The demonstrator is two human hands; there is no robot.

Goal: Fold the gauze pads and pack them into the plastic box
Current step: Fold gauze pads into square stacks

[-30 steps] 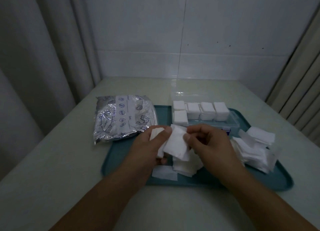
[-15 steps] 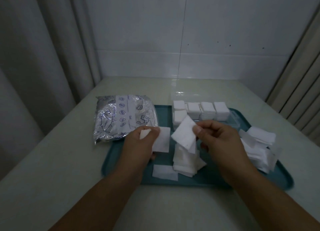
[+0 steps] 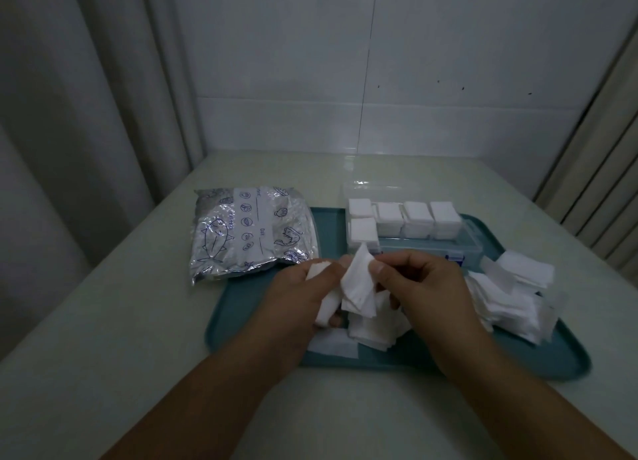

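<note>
The fingers (image 3: 378, 269) of the right hand (image 3: 424, 287) are pinching a gauze pad (image 3: 359, 283), and the left hand (image 3: 297, 297), gripping another pad (image 3: 326, 307), is meeting it at the top edge. Half a second ago the hands were apart; they are now closing together, so a fold is probably starting. Below, loose pads (image 3: 376, 328) are lying on the teal tray (image 3: 262, 300). The plastic box (image 3: 462, 249) is sitting at the far side, partly filled, a foil bag (image 3: 248, 231) resting left on the counter (image 3: 138, 321).

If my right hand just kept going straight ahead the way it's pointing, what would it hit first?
The right hand points forward and left, already pinching a gauze pad. Beyond that, it would probably meet the near edge of the plastic box, though depth is hard to judge.
</note>
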